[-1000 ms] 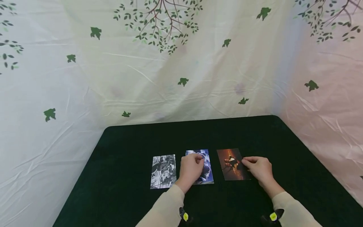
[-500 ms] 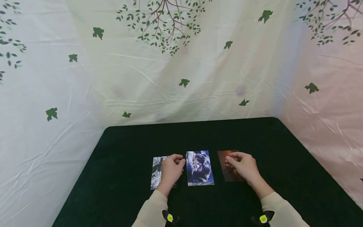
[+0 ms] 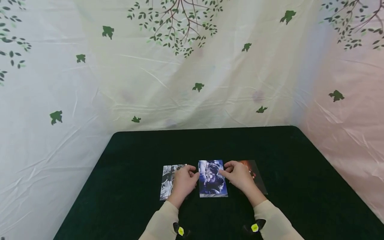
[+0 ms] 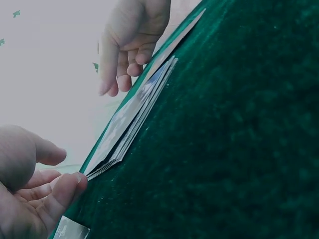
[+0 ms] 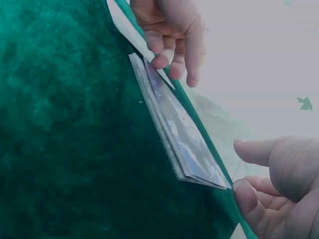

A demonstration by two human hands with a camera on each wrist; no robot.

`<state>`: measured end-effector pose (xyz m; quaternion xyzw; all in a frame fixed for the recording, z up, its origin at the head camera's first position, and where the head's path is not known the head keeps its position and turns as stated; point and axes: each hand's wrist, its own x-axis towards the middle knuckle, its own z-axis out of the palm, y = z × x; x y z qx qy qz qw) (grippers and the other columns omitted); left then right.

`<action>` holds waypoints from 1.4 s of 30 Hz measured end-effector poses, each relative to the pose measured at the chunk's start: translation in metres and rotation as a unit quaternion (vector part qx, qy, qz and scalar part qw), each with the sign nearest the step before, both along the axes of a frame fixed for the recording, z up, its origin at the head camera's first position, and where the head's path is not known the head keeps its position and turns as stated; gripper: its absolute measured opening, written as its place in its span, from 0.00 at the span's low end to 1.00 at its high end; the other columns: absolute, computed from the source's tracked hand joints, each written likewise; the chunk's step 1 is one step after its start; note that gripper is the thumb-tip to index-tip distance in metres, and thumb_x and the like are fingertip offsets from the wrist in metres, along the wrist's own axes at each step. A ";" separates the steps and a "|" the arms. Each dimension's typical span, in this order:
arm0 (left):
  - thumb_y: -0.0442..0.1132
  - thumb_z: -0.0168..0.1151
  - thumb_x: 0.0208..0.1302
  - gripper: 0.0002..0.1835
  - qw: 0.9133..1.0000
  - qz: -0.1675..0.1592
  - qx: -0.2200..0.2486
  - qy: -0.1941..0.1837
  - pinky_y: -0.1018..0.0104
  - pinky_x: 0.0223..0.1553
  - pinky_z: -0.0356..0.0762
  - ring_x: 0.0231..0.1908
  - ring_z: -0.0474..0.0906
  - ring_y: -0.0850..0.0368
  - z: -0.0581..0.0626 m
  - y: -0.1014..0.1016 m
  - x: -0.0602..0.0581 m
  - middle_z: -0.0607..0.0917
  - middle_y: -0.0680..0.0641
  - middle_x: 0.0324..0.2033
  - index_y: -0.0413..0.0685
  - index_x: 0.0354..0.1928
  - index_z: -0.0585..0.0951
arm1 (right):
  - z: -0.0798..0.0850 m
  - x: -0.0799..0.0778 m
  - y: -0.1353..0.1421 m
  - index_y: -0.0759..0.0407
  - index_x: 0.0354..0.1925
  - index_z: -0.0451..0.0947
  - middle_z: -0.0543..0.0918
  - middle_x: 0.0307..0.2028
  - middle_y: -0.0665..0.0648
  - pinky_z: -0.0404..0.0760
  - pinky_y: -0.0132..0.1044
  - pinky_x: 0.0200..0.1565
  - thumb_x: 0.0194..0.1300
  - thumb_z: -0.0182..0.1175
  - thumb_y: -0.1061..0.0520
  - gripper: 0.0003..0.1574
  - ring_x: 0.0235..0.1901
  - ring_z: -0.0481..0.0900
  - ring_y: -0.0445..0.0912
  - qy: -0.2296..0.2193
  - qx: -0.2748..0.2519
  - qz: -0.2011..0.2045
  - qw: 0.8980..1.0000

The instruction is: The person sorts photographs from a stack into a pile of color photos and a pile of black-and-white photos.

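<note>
A small stack of picture cards [image 3: 213, 180], with a blue and white picture on top, lies on the dark green table between both hands. My left hand [image 3: 184, 181] is at its left edge, covering part of a black-and-white picture card [image 3: 166, 183]. In the left wrist view the fingertips meet a near corner of the stack [image 4: 132, 119], thumb and fingers apart. On the other side, my right hand [image 3: 240, 175] reaches over a dark orange-brown picture card [image 3: 258, 178], its fingertips at the stack's right edge. The right wrist view shows those fingers [image 5: 246, 196] close by the stack's corner, spread apart.
The green cloth-covered table [image 3: 135, 150] has rounded far corners. Behind it hangs a pale curtain [image 3: 168, 76] printed with branches and green leaves. Dark bands with yellow tags [image 3: 254, 228] sit at both sleeves.
The left hand first moved left off the stack, then stayed by its left edge. The right hand slid left across the orange-brown card to the stack. The view shifted slightly.
</note>
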<state>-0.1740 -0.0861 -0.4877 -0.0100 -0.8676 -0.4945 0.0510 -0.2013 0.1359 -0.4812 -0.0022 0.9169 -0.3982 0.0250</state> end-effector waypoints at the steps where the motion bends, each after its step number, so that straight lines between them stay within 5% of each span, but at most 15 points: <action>1: 0.38 0.65 0.61 0.15 1.000 -0.004 -0.004 -0.007 0.67 0.18 0.75 0.15 0.75 0.62 0.000 0.001 0.000 0.79 0.52 0.22 0.36 0.48 0.80 | -0.001 0.001 0.000 0.58 0.47 0.78 0.81 0.32 0.53 0.78 0.36 0.26 0.56 0.70 0.45 0.26 0.23 0.77 0.43 -0.002 0.002 -0.002 1.000; 26: 0.42 0.72 0.55 0.18 0.994 -0.034 -0.099 -0.035 0.65 0.29 0.76 0.25 0.76 0.62 -0.004 0.003 -0.002 0.83 0.52 0.26 0.40 0.45 0.84 | -0.013 0.002 -0.008 0.60 0.50 0.77 0.80 0.31 0.53 0.75 0.35 0.23 0.53 0.72 0.45 0.31 0.23 0.76 0.43 -0.017 0.045 0.002 0.999; 42: 0.41 0.72 0.55 0.18 0.993 -0.038 -0.102 -0.051 0.66 0.30 0.74 0.27 0.73 0.60 -0.003 0.006 0.000 0.80 0.54 0.27 0.42 0.46 0.84 | -0.013 0.004 -0.008 0.60 0.51 0.77 0.80 0.31 0.52 0.73 0.36 0.26 0.53 0.72 0.44 0.32 0.26 0.74 0.44 -0.019 0.062 0.001 0.998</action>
